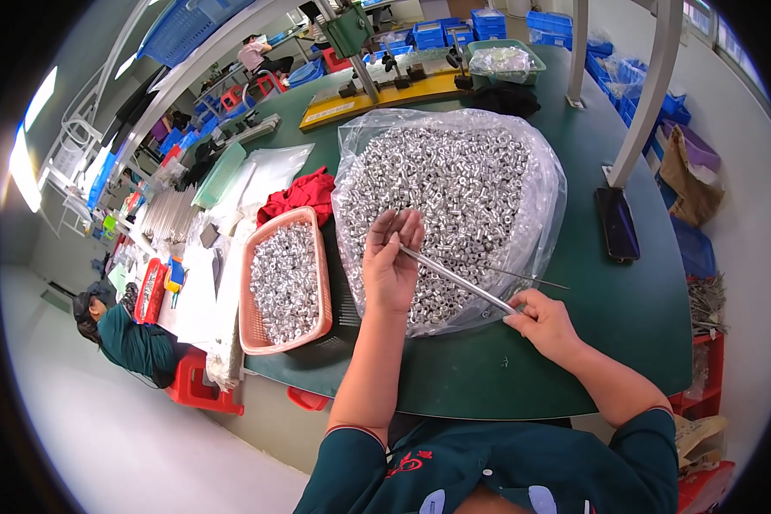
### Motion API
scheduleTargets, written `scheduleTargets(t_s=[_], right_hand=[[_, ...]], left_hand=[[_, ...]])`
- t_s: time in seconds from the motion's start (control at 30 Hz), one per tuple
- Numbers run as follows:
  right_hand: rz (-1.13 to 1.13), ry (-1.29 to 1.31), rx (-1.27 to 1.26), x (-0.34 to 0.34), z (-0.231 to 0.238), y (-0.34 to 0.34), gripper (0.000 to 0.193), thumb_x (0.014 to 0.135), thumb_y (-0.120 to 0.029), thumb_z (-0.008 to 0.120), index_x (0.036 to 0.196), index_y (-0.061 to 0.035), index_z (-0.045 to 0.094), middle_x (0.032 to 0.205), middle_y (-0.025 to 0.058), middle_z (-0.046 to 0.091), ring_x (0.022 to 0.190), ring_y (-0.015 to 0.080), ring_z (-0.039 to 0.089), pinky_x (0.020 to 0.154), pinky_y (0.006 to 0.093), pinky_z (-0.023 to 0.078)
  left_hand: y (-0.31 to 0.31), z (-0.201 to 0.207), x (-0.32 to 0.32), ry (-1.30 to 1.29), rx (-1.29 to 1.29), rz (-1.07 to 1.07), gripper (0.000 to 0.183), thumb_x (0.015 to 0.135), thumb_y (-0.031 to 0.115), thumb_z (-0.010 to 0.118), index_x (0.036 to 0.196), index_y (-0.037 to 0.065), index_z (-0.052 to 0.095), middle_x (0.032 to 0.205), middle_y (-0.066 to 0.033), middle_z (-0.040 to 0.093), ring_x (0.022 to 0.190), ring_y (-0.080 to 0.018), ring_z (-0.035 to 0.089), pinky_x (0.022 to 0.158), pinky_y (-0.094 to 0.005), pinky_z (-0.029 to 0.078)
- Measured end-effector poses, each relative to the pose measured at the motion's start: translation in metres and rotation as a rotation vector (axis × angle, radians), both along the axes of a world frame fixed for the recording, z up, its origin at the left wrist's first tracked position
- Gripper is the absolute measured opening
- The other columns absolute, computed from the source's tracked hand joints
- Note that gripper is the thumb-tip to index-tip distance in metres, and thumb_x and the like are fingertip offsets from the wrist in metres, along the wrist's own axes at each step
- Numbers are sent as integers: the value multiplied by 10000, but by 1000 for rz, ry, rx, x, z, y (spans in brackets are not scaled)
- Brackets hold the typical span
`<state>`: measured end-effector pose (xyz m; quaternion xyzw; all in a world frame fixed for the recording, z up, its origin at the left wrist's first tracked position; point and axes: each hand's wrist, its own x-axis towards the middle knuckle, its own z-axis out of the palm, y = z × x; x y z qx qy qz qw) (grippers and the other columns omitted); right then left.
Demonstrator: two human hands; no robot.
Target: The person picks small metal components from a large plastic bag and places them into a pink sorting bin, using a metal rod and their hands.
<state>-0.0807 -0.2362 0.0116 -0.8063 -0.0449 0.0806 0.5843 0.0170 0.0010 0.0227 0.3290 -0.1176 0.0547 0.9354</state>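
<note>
A slim silvery rod (458, 279) slants across the front of a clear plastic bag (550, 193). My right hand (544, 325) grips the rod's near right end between thumb and fingers. At its upper left end is my left hand (392, 261), palm turned up and fingers curled, with the thumb against the rod; whether small parts lie in that palm is unclear. Beneath both hands, the spread bag holds a large heap of small shiny metal sleeves (445, 180). A thin dark metal pin (540, 281) sticks out to the right over the bag's edge.
Left of the bag stands a pink basket (247, 321) of similar parts, beside a red cloth (300, 195). A yellow-based fixture (343, 111) and green tray (535, 68) are behind. A phone (617, 224) lies by the right post on the green table (608, 343). Another person (137, 338) sits far left.
</note>
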Motion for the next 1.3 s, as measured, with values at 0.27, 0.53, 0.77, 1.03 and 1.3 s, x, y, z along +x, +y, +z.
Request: scheduleTargets(t_s=[0.27,0.53,0.77,1.03,1.3], right_hand=[[-19,8,100,1,-1,-2,195,787,-84,650,934,-11,545,539,-3,452,505,57,364,479,232,308],[24,45,104,1,2,-4,168,810,-90,627,939,-15,551,562,-11,472,514,49,391,481,219,317],[104,276,286,4,8,-6,194,825,-102,606,983,-11,541,579,-29,473,531,35,425,491,202,325],[24,148,170,3,14,-1,235,824,-98,600,1036,-26,528,583,-26,481,569,49,463,546,214,361],[88,-29,77,21,46,25,281,848,-74,536,1123,-48,483,632,1,530,522,48,440,487,195,338]], left_hand=[[5,-10,2,199,118,-32,212,899,230,539,902,27,602,917,-96,623,840,-207,586,729,-314,459],[4,-16,3,221,198,73,224,896,246,549,858,34,612,827,-69,626,779,-172,589,731,-303,473],[-1,-10,0,80,274,-23,262,906,241,526,908,-8,609,867,-107,634,811,-198,608,725,-317,492],[-2,-6,-4,185,283,-310,519,900,453,453,1155,4,505,1013,-130,621,944,-203,592,753,-333,482],[-1,5,-15,135,282,-525,654,843,515,515,1231,-4,432,1139,-145,561,1029,-228,556,856,-353,460]])
